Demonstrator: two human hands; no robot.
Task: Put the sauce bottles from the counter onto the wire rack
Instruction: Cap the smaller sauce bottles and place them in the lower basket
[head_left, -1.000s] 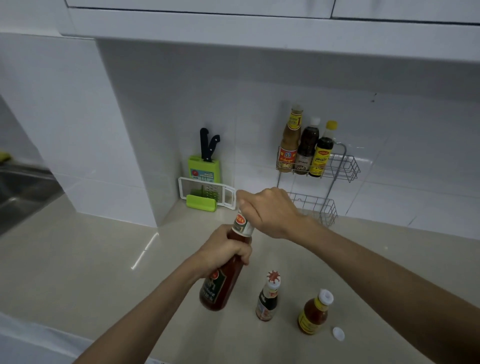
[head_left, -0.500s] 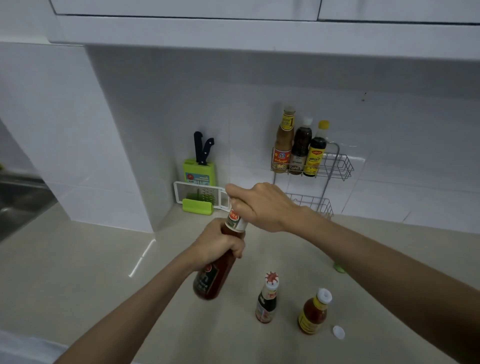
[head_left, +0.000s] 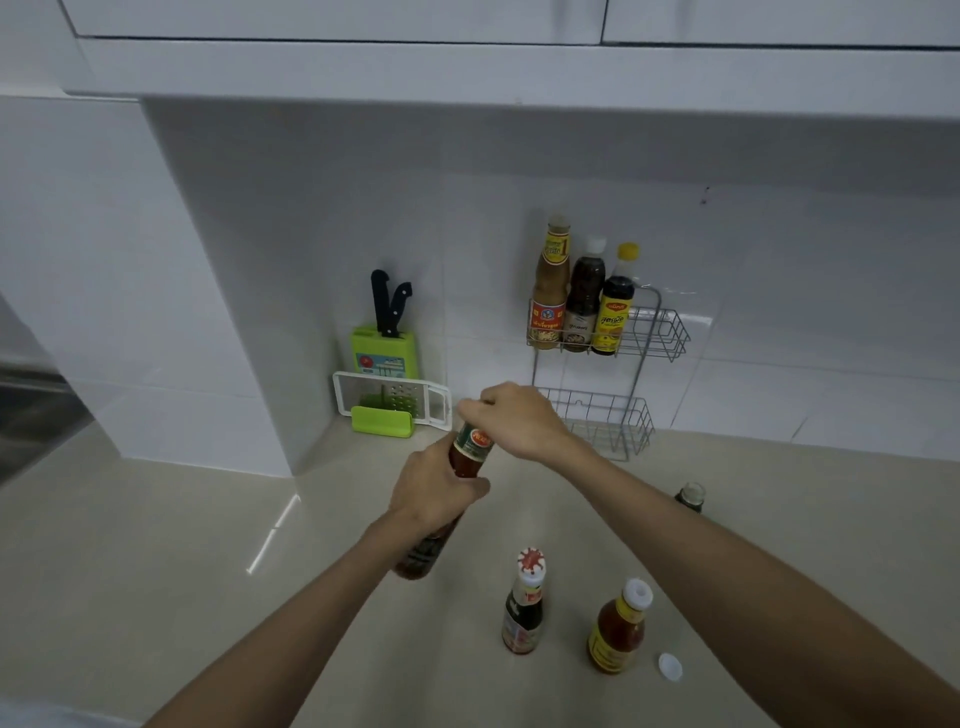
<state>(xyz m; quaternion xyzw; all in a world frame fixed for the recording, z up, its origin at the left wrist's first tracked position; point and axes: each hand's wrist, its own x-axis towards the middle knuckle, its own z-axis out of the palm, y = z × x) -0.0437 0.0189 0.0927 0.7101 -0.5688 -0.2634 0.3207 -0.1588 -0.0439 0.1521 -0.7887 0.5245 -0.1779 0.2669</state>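
The counter spreads out below me, and the wire rack hangs on the tiled wall beyond, its top shelf holding three bottles, its lower shelf bare. I hold the tall red sauce bottle tilted in the air between them: my left hand is clenched round its body, my right hand closed over its cap (I judge I'm tightening it). Two smaller bottles, a dark bottle and an orange bottle, stand upright near each other on the counter, with a loose white cap just beside the orange one. If my left grip slackens while twisting, the bottle could slip and knock those two over.
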